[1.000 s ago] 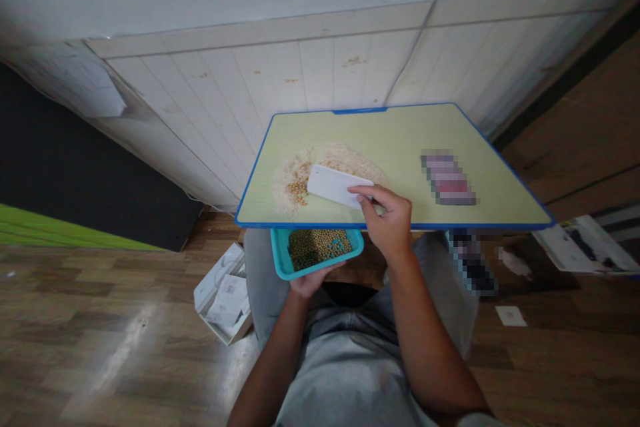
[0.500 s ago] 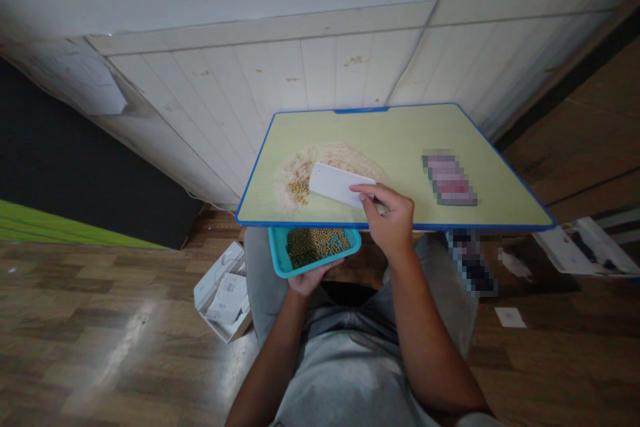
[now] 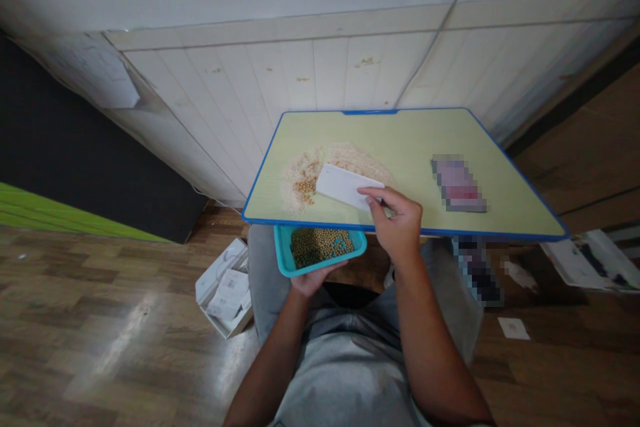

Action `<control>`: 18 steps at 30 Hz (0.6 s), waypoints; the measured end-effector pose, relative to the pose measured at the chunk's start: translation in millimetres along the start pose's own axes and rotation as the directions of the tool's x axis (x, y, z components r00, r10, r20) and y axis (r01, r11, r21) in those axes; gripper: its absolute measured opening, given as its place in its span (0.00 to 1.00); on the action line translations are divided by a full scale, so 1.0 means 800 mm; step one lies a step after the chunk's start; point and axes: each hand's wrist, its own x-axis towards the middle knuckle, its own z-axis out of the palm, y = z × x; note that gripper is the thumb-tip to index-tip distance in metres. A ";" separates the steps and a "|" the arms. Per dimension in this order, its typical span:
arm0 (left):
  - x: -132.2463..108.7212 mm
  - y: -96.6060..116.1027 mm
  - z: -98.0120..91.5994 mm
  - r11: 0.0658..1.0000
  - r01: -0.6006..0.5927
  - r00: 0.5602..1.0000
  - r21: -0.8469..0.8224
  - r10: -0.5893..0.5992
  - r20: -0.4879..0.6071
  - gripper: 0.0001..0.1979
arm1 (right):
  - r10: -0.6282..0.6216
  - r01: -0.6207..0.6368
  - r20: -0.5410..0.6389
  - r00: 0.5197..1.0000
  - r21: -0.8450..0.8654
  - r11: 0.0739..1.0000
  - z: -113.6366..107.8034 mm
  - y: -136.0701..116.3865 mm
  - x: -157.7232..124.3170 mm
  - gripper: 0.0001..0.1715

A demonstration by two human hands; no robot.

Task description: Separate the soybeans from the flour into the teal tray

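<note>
My right hand [image 3: 397, 225] pinches a flat white plastic scraper [image 3: 347, 185] by its near right corner and holds it over a spread of white rice [image 3: 340, 155] on the small blue-rimmed table [image 3: 410, 133]. A little heap of yellow beans [image 3: 306, 185] lies in the rice just left of the scraper. Under the table's front edge, my left hand [image 3: 313, 277] grips a teal tray [image 3: 283, 255] from below. The tray holds green and yellow beans [image 3: 320, 245].
A blurred flat object [image 3: 459, 184] lies on the table's right part. An open white box [image 3: 223, 288] and loose papers [image 3: 585, 260] lie on the wooden floor. A white panelled wall [image 3: 320, 67] stands just behind the table.
The view has shifted a little; the table sits slightly more to the right and lower. Scraper, hands and tray keep the same places relative to the table.
</note>
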 end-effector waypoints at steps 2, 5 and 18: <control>0.000 0.000 0.000 1.000 0.001 1.000 -0.004 -0.001 0.011 0.39 | 0.003 -0.003 -0.002 1.000 -0.004 1.000 0.000 -0.001 0.000 0.15; 0.000 -0.001 -0.004 1.000 -0.006 1.000 -0.009 0.006 0.010 0.39 | 0.004 -0.004 -0.008 1.000 -0.017 1.000 0.001 -0.002 -0.001 0.15; -0.002 0.000 -0.005 0.999 0.007 1.000 -0.044 -0.006 0.024 0.40 | 0.003 -0.003 -0.007 1.000 -0.048 0.999 0.001 -0.001 0.002 0.15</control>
